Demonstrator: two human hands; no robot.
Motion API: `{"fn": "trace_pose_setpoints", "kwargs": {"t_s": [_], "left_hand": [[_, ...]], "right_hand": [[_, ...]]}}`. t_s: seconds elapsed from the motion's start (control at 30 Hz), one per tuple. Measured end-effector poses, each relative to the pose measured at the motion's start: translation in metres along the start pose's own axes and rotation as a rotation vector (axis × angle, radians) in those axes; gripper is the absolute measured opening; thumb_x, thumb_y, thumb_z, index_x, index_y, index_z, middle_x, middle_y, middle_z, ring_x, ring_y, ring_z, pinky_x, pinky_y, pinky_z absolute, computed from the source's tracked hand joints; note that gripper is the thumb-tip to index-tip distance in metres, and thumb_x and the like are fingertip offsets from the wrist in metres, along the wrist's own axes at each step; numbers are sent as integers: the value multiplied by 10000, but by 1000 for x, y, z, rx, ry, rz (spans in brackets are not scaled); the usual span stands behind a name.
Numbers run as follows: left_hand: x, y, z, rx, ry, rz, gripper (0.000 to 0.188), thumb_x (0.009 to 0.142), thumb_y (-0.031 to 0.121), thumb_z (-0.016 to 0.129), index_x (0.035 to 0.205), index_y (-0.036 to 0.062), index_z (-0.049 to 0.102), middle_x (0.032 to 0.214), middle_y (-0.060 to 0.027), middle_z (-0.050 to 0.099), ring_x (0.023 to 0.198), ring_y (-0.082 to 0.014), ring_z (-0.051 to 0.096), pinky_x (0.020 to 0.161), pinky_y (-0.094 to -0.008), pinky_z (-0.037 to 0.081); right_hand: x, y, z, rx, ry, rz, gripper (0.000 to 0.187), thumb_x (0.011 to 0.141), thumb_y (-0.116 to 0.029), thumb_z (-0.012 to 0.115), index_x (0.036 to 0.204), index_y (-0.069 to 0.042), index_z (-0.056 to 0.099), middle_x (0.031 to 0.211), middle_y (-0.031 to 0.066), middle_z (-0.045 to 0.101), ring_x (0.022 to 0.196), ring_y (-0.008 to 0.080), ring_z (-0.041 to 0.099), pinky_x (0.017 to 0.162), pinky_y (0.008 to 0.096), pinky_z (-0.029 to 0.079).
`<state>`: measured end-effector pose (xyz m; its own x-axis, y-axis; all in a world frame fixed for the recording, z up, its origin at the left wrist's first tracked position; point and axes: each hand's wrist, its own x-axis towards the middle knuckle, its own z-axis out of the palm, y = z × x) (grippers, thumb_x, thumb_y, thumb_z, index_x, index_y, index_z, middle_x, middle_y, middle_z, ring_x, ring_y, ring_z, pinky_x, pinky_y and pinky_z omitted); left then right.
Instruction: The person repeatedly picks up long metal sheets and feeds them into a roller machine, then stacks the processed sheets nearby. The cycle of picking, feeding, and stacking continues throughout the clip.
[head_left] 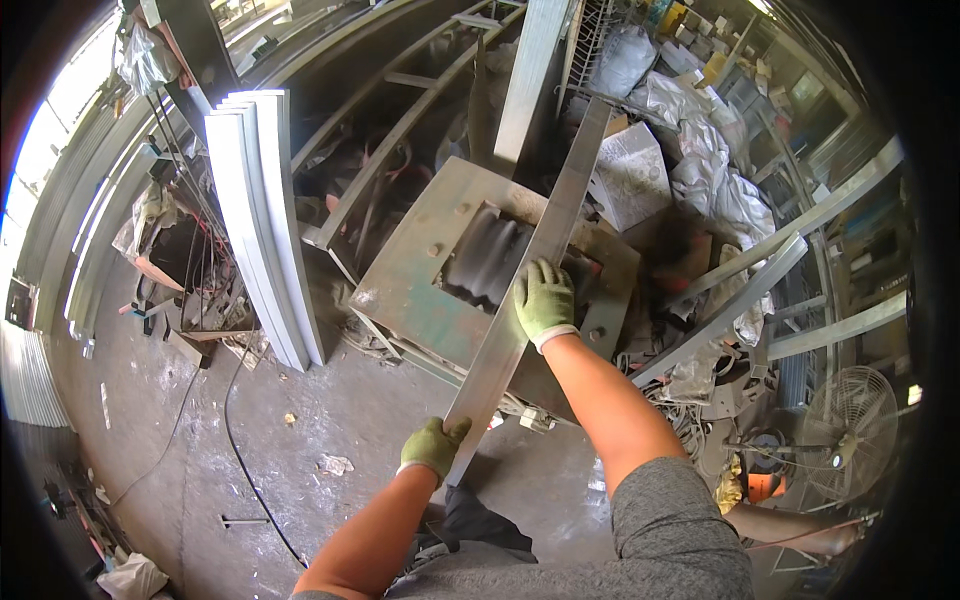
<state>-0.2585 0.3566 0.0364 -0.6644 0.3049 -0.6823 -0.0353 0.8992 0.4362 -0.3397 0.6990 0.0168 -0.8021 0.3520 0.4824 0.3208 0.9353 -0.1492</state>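
Fingers (545, 272) on the bar (495, 365), close to the machine's opening.
The right hand (546, 303) holds the bar from above, fingers near together; the left hand (434, 447) grips its near end, thumb showing, the rest partly hidden. The bar slants across the green machine (410, 290), over an opening where a dark drum (487, 255) shows; whether it turns, I cannot tell. If it does, a slip could drag glove cloth in, and uneven pressure could kick the bar. Its near end overhangs toward the person, so a jolt could jab the body. A sideways swing could make the far end strike the post (533, 85) or white box (632, 178). On the floor, the cable (237, 425) could trip a backward step.
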Motion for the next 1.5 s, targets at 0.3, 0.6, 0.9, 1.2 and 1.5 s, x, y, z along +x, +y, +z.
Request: {"fn": "trace_pose_setpoints", "kwargs": {"t_s": [0.3, 0.6, 0.9, 1.2, 1.5], "left_hand": [[-44, -70, 30, -105, 11, 4, 771, 1029, 796, 639, 1210, 55, 748, 1112, -275, 820, 1124, -513, 764, 977, -576, 591], [-86, -166, 53, -167, -19, 14, 701, 1035, 738, 689, 1187, 57, 757, 1146, -265, 822, 1139, -496, 767, 976, -565, 587], [-159, -312, 84, -129, -10, 7, 678, 1073, 727, 621, 1193, 71, 742, 1188, -279, 805, 1164, -496, 754, 1000, -573, 578], [-247, -463, 120, -90, -41, -131, 676, 1078, 729, 600, 1173, 80, 762, 1127, -276, 809, 1146, -516, 748, 973, -590, 576], [-334, -584, 138, -121, -82, -177, 665, 1045, 696, 679, 1113, 43, 790, 1085, -300, 805, 1116, -531, 757, 965, -579, 587]], "right_hand": [[-29, -8, 16, -117, 9, -64, 483, 1124, -330, 561, 1451, 15, 649, 1533, 241, 646, 1449, 439, 585, 1255, 577, 436], [-119, -68, -4, 51, -245, 58, 612, 1172, -344, 461, 1660, 25, 468, 1778, 275, 411, 1665, 486, 347, 1385, 577, 272], [-246, -170, -23, 72, -95, -72, 596, 1121, -273, 571, 1608, 62, 492, 1683, 348, 480, 1552, 571, 453, 1323, 635, 355], [-381, -273, -71, 134, -177, -115, 654, 1118, -308, 595, 1618, 98, 478, 1689, 358, 461, 1570, 585, 423, 1340, 623, 354], [-472, -308, -140, 376, -498, -262, 720, 1098, -439, 652, 1627, 38, 555, 1728, 303, 472, 1612, 498, 428, 1353, 576, 335]]}}
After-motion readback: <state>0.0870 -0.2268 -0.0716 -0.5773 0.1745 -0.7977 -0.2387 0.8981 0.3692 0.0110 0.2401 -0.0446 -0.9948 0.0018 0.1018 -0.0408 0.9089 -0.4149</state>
